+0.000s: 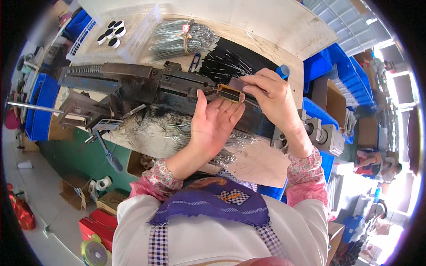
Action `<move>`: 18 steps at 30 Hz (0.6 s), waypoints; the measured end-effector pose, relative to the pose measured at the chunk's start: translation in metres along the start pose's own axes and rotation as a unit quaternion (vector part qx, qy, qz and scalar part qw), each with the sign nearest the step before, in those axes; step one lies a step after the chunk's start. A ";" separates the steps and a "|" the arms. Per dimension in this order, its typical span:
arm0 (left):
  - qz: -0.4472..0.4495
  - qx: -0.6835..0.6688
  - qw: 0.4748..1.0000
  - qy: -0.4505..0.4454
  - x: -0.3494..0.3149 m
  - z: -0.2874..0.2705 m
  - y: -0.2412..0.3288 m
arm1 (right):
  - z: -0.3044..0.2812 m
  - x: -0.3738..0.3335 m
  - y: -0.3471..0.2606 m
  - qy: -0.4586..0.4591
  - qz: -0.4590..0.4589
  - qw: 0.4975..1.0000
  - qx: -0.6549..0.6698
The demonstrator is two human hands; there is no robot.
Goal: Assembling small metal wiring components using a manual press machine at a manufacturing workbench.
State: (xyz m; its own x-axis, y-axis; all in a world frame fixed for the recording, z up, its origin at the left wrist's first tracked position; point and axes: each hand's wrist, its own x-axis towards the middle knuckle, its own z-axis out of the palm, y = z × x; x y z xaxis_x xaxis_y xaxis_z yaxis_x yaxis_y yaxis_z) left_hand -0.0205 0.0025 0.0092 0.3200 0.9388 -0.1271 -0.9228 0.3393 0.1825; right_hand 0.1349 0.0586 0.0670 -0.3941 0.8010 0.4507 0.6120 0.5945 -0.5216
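My left hand (215, 122) lies palm up at the middle of the bench, its fingers stretched out flat. Its fingertips reach the near edge of a small yellow-rimmed rectangular frame (229, 93) with a dark inside; whether they bear its weight I cannot tell. From the right, my right hand (274, 95) pinches a small dark brown block (238, 84) between thumb and fingers, close above the frame's far edge. Behind both hands runs a long dark metal machine (146, 82) with a spring at its left end. Thin metal wires (233, 63) lie on black sheeting just beyond the frame.
A tied bundle of looped wires (184, 40) lies at the back, beside a clear plastic crate (133, 33) with several black-and-white round pieces. More wires (177, 133) are heaped on the near side of the machine. Blue bins (341, 66) stand at right, near a metal cylinder fitting (326, 135).
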 end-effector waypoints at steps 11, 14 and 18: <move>0.021 0.071 0.997 0.013 0.000 0.006 0.002 | 0.000 0.002 0.002 -0.067 -0.062 0.993 -0.069; 0.019 0.078 0.997 0.016 0.001 0.006 0.003 | -0.003 -0.002 0.002 -0.059 -0.082 0.990 -0.093; 0.013 0.101 0.995 -0.002 0.005 0.001 0.004 | -0.001 0.006 0.012 -0.062 -0.085 0.992 -0.073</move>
State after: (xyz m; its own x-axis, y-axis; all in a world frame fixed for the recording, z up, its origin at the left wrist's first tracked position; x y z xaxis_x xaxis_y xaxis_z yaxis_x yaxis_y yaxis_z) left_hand -0.0221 0.0082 0.0097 0.2972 0.9477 -0.1163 -0.8693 0.3190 0.3777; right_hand 0.1408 0.0698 0.0645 -0.5754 0.6985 0.4253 0.6189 0.7119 -0.3318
